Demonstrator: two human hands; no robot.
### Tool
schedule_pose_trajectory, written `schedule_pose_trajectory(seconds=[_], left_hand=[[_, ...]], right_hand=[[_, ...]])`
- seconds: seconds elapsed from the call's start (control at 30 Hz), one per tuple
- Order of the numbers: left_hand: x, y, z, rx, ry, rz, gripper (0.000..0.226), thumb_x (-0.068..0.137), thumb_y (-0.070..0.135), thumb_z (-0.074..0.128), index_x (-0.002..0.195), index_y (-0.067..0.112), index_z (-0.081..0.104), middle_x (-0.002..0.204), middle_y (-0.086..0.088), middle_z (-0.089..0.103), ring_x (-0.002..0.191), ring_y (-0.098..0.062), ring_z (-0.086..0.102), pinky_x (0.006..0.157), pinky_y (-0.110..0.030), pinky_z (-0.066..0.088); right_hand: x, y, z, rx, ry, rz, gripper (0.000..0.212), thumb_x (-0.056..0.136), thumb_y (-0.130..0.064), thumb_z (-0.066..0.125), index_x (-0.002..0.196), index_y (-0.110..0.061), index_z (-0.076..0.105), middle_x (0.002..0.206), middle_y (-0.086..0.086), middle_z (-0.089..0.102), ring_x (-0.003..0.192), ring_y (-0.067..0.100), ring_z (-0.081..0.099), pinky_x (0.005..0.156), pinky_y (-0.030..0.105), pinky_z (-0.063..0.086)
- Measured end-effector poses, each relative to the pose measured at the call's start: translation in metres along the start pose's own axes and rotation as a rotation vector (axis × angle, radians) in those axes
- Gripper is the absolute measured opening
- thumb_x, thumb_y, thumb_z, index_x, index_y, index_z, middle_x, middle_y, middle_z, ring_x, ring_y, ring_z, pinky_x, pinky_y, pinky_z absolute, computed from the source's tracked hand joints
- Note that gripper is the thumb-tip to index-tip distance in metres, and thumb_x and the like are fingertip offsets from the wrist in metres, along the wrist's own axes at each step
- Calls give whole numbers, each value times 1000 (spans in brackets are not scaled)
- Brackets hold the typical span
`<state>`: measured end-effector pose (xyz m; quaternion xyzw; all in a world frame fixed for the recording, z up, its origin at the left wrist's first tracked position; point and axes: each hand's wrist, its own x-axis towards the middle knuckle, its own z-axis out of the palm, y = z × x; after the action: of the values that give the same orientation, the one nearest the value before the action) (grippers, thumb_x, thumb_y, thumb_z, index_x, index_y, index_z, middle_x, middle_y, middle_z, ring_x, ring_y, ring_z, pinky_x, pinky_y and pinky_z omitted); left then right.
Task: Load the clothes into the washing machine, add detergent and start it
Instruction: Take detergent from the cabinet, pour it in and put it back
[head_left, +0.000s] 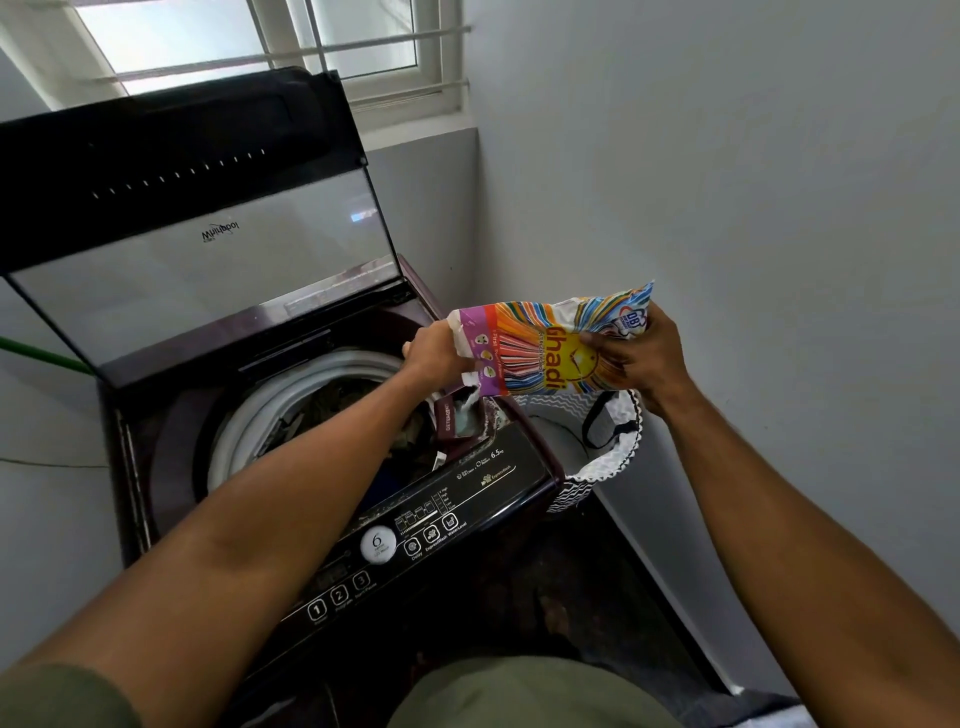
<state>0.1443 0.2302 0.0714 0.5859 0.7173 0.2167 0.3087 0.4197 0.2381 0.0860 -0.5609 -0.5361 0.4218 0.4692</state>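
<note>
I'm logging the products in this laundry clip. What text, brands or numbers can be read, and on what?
"Whirlpool", seen reversed: raised glass lid of the maroon top-load washing machine
"Ghadi": colourful plastic detergent packet
"DETERGENT": open maroon dispenser drawer
"6.5 kg", "ExpressWash", "Water Level", "Delay": black control panel
"6": white round dial
"1", "2", "3": panel buttons
Finer print: too small to read.

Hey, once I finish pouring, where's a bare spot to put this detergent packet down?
The clearest spot is the dark floor between the control panel and the right wall. The laundry basket also looks empty inside. The detergent drawer corner is crowded: both hands, left and right, hold the detergent packet there.
</note>
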Motion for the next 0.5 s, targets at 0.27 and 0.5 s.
schedule_pose_trajectory(seconds=[0.27,0.5], left_hand=[[1,2,-2,57,23,-6,32,79,40,80,101,18,71,103,-2,72,97,-15,56,109,-58,33],[-1,7,-8,-27,-13,31,31,71,36,87,95,22,73,92,5,72,96,-22,66,98,-53,47]], right_hand=[[4,-1,6,26,4,-4,52,61,-17,94,107,-8,70,100,5,76,92,23,74,86,47,59],[3,0,1,90,-1,26,51,63,-14,93,108,-5,70,101,7,76,93,25,74,84,43,60]])
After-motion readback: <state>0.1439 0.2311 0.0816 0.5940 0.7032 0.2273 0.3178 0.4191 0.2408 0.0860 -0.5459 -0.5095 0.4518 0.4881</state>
